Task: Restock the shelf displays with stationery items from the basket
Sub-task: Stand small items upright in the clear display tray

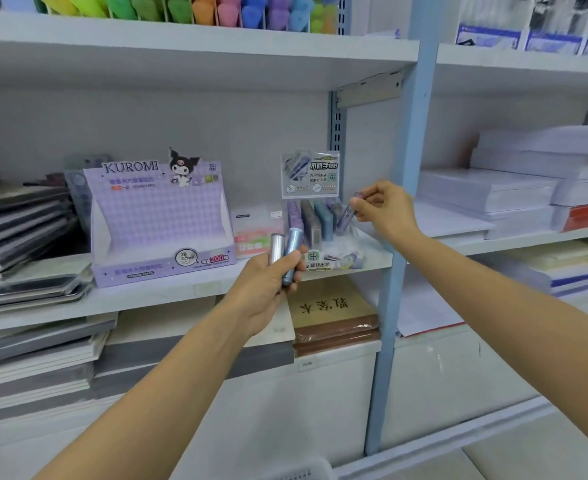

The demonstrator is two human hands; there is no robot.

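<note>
From the head camera, the person stands facing a white shelf [167, 294] with both arms stretched out. The left hand [268, 285] is raised in front of the shelf edge, fingers curled tight around two small tubes held upright side by side: a silver tube [276, 245] and a blue tube [292, 252]. The right hand [387, 207] is further in and higher, thumb and fingertips pinched on the top end of a purple tube [348, 213], which slants down into a clear display stand [337, 263] at the right end of the shelf. More tubes stand in rows in that stand, under its printed card [310, 174]. To the left of it sit a pale pink box [257, 233] and an open purple carton [160, 216]. The rim of a white basket [306, 472] shows at the bottom edge, below the arms.
</note>
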